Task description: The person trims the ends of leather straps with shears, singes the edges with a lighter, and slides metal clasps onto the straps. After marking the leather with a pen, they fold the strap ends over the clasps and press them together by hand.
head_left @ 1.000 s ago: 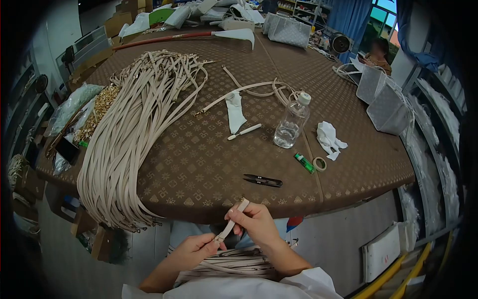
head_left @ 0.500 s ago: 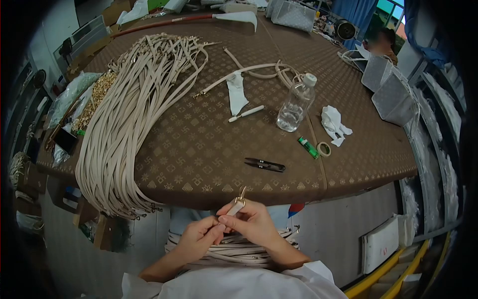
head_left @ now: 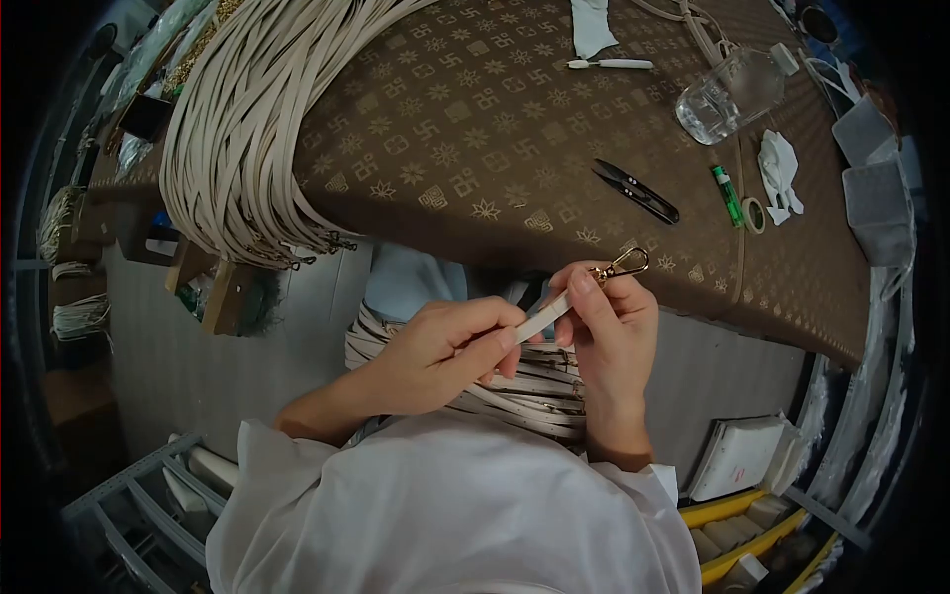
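Observation:
Between my two hands runs a cream strap (head_left: 542, 319) with a gold snap hook (head_left: 627, 262) at its upper right end. My left hand (head_left: 450, 351) is closed and pinches the strap's lower part. With thumb and fingers my right hand (head_left: 609, 315) grips the strap just below the hook. Under both hands, a bundle of similar straps (head_left: 524, 406) lies across my lap. On the table beyond, black thread snips (head_left: 636, 191) lie nearest to my right hand.
A large heap of cream straps (head_left: 242, 129) hangs over the table's (head_left: 445, 139) left edge. To the right are a clear bottle (head_left: 727, 99), a green lighter (head_left: 727, 195), a tape roll (head_left: 754, 216), crumpled white tissue (head_left: 779, 173) and a white pen (head_left: 612, 64).
The view has tilted down and turned. My hands have moved apart along the strap, showing more of it, and the hook now points to the upper right.

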A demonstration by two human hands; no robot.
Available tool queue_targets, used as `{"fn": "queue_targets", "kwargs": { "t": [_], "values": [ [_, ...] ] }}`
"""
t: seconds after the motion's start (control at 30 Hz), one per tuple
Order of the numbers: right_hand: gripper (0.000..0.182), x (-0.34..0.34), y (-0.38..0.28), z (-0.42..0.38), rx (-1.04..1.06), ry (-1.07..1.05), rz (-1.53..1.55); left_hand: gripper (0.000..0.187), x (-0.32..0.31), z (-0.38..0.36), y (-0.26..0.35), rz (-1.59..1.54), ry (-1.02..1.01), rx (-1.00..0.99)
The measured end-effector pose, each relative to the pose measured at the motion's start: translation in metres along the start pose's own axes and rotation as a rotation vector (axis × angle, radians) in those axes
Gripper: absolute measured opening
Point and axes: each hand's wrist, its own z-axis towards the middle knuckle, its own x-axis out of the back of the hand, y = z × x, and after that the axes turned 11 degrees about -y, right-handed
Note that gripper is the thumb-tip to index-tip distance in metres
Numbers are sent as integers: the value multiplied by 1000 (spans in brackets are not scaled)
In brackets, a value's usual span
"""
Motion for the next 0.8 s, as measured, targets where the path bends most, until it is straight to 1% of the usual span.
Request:
{"fn": "queue_targets", "kwargs": {
  "t": [0.03, 0.07, 0.2, 0.27, 0.33, 0.37, 0.4, 0.43, 0.53, 0.67, 0.73, 0.8],
  "values": [
    [18, 0, 0, 0, -6, 0, 1, 15, 0, 1, -2, 62, 29, -53],
    [18, -1, 1, 0, -4, 11, -24, 15, 1, 2, -1, 57, 31, -49],
    [17, -8, 2, -1, 23, 65, -122, 14, 4, 6, -1, 8, 23, 40],
    [17, -6, 2, -1, -3, 63, -136, 14, 6, 7, 0, -25, 29, 70],
    [18, -3, 2, 0, -30, 62, -151, 15, 8, 6, 4, -124, -21, 121],
    [18, -1, 3, 2, -57, 56, -104, 15, 8, 5, 4, -129, -20, 123],
    [17, 0, 3, 4, -84, 49, -56, 17, 8, 5, 4, -204, -26, 119],
    [17, 0, 4, 5, -89, 49, -56, 20, 9, 4, 4, -278, -32, 115],
    [21, 1, 5, 6, -98, 46, -3, 21, 11, 2, 3, -351, -56, 84],
    [20, 3, 5, 6, -105, 25, 7, 22, 12, 1, 2, -349, -63, 78],
    [19, 2, 6, 6, -98, 8, 14, 21, 12, 1, 1, -243, -59, 56],
    [18, 1, 6, 6, -36, 24, 9, 21, 12, 1, 2, -202, -53, 42]
  ]
}}
